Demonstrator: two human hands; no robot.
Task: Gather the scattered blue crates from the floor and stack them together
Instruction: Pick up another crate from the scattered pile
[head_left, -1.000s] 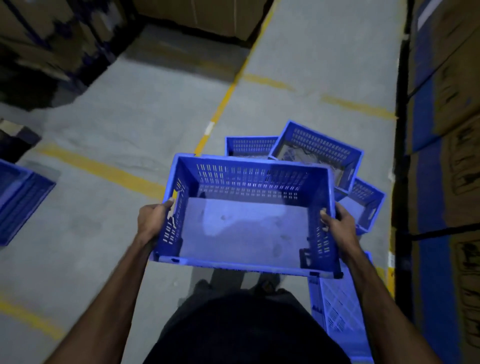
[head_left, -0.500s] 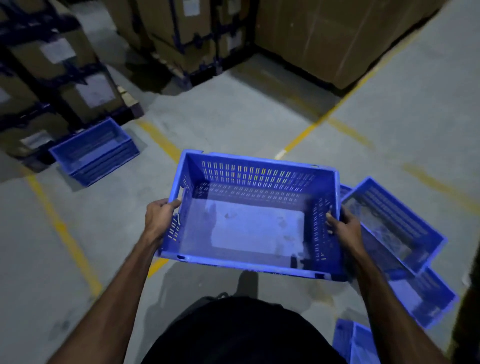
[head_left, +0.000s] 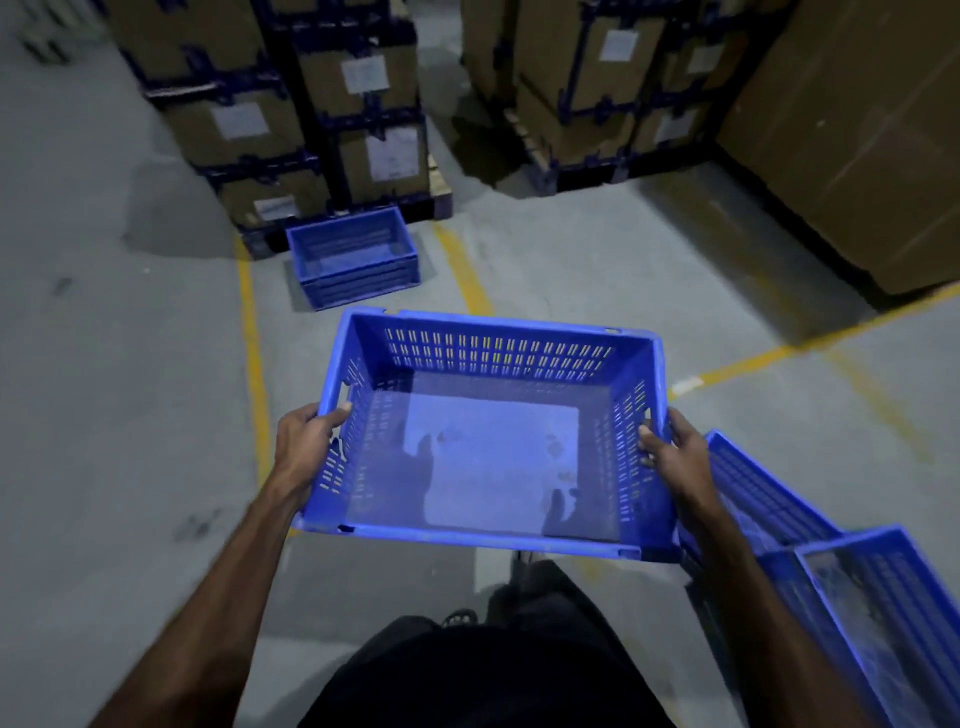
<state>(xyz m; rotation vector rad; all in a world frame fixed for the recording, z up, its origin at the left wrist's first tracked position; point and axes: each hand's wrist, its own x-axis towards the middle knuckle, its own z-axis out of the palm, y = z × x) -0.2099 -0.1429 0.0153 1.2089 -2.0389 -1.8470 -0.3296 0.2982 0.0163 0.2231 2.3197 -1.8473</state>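
Note:
I hold an empty blue crate (head_left: 493, 364) level in front of me at waist height. My left hand (head_left: 304, 441) grips its left wall by the handle slot, and my right hand (head_left: 670, 452) grips its right wall. Ahead on the floor stands a low stack of blue crates (head_left: 353, 257), upright, against a pallet of boxes. At the lower right lie scattered blue crates (head_left: 857, 587), tilted and overlapping, partly hidden behind my right arm.
Pallets of strapped cardboard boxes (head_left: 311, 119) rise behind the stack, more boxes (head_left: 597, 88) stand to their right, and a big cardboard carton (head_left: 857, 130) fills the far right. Yellow lines (head_left: 254, 364) mark the grey concrete floor. My feet show below the held crate.
My view has swung left: the scattered crates slid from ahead to the lower right, and the stack by the pallets moved from the left edge to straight ahead. Both hands keep their grip.

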